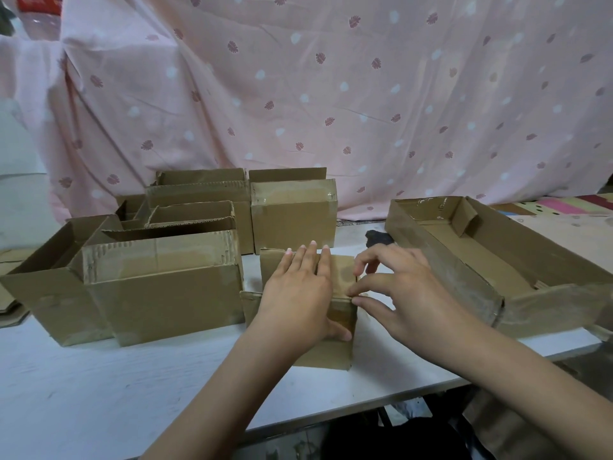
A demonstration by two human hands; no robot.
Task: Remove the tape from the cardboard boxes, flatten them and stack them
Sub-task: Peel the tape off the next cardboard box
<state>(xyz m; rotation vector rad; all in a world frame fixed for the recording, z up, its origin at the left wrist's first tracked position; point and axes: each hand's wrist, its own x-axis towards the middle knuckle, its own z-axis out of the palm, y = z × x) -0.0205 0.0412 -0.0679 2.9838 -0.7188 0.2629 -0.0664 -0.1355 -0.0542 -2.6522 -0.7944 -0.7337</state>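
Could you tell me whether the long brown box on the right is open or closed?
Open. The long box has no top covering it, and its bare inside floor and an inner end flap are visible.

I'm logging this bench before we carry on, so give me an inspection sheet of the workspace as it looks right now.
Surface: white table, scuffed.
Job's things: small box at front centre; open boxes on the left; taped box behind; shallow tray box on the right.
Clutter: dark lump behind the hands.
Hands: left hand flat on the small box; right hand picking at its right edge.
Cables: nothing seen.
Surroundings: pink patterned sheet hung behind.
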